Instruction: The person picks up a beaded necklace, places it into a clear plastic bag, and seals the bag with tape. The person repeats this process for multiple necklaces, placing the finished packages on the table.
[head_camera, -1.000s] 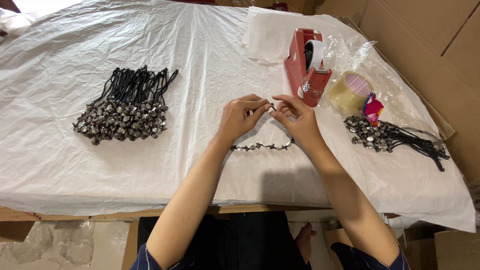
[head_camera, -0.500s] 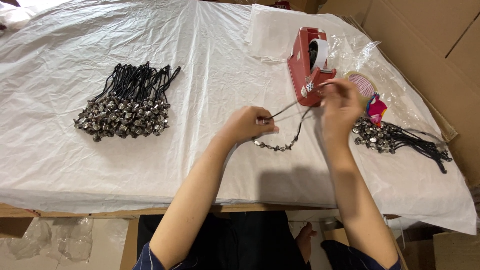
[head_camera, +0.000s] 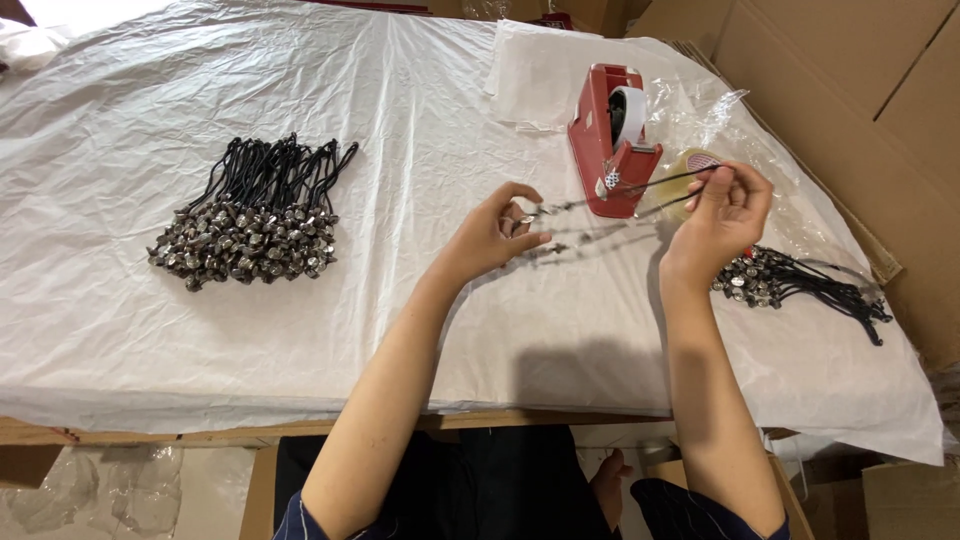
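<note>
A black cord with small metal beads (head_camera: 590, 212) is stretched level above the table between my two hands. My left hand (head_camera: 497, 232) pinches its beaded end near the table's middle. My right hand (head_camera: 728, 210) grips the other end, just right of a red tape dispenser (head_camera: 607, 140). A pile of the same beaded black cords (head_camera: 255, 220) lies at the left. A smaller pile of them (head_camera: 790, 282) lies at the right, under my right wrist.
White plastic sheet (head_camera: 400, 100) covers the table. Clear plastic wrap and a roll of tape (head_camera: 690, 170) sit behind my right hand. Brown cardboard (head_camera: 860, 90) stands along the right side. The table's wooden front edge (head_camera: 200, 435) runs below.
My hands have drawn apart, the right one moving right past the dispenser. The beaded cord, slack on the sheet before, is now pulled straight in the air.
</note>
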